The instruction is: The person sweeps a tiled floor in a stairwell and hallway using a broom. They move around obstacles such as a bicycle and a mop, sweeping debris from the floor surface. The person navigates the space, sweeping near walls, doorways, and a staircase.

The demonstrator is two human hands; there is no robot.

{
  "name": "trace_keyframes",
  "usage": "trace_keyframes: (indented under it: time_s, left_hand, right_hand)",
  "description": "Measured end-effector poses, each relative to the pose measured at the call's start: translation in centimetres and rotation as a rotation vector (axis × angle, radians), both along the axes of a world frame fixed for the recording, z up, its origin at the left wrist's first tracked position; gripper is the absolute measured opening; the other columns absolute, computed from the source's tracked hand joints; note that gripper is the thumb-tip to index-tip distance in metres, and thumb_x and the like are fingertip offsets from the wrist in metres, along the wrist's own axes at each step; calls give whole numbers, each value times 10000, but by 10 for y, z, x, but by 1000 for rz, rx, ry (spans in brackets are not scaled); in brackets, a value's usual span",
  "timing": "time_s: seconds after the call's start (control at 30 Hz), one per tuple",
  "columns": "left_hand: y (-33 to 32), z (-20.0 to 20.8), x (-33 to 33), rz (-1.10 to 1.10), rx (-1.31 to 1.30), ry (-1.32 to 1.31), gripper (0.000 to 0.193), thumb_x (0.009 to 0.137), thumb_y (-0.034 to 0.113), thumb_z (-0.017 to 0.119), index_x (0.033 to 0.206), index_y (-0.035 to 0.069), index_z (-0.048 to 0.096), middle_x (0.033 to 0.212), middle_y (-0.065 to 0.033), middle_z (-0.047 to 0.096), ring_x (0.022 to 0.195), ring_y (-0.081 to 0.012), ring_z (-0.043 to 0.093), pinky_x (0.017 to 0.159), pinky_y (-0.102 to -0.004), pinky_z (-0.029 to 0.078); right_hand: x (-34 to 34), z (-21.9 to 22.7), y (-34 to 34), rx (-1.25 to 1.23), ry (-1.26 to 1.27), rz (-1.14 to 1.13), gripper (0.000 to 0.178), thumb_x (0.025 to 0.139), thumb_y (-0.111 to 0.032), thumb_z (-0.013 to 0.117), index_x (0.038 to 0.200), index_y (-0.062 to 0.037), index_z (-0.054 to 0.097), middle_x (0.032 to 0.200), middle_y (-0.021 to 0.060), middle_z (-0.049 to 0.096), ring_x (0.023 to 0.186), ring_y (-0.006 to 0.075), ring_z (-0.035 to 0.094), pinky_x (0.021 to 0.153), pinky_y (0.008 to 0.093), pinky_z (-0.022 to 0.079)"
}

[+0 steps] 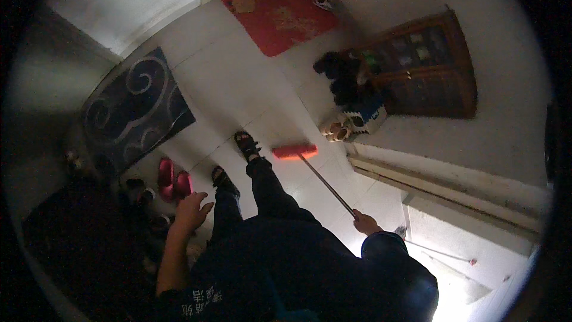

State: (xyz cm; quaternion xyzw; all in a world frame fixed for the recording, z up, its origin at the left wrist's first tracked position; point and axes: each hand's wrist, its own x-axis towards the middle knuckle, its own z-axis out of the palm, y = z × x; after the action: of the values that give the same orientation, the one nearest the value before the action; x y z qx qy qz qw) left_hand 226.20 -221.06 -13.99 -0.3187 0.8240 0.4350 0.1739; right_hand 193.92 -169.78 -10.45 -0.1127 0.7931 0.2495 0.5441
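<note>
My right hand is wrapped round the upper part of the long thin handle of a broom. Its wide red-orange head rests on the pale tiled floor, ahead and to the right of my feet in dark sandals. Whether the head carries bristles is too blurred to tell. My left hand hangs free at my left side, fingers apart and holding nothing. In the picture its fingertips come close to a pair of pink slippers on the floor.
A dark patterned mat lies at the left, and a red mat at the far side. Dark shoes, a box and pale shoes stand beside a wooden glass-door cabinet. A ledge runs along the right wall.
</note>
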Motion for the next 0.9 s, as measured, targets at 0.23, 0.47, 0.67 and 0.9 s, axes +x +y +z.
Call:
trace_keyframes:
  time_s: [0.23,0.47,0.67,0.9]
  left_hand:
    - [55,-85,64,104,69,15,340,765,269,613,984,12,572,955,-159,589,862,-284,576,745,-360,452]
    - [88,-137,87,416,295,-78,328,778,251,600,979,-7,570,954,-156,594,855,-236,583,735,-332,453]
    - [143,-148,106,668,416,-268,319,790,233,580,1008,1,567,938,-120,596,831,-187,569,714,-302,451]
    - [225,-131,81,817,587,-161,355,808,261,563,1043,-4,544,933,-96,596,787,-165,556,693,-299,451]
  right_hand:
    - [23,-10,29,-301,350,-79,485,803,-370,482,1252,-207,401,1071,142,567,1007,300,530,848,395,422]
    - [-74,-156,-22,-626,382,-451,428,826,-339,487,1221,-179,438,726,95,562,536,217,544,461,339,450]
    - [-76,-213,-47,-509,244,-777,467,849,-289,427,1286,-205,286,607,81,482,421,180,464,320,323,360]
    - [39,-78,38,-605,-57,-1035,501,813,-252,538,1273,-161,362,582,8,409,415,96,388,346,265,345]
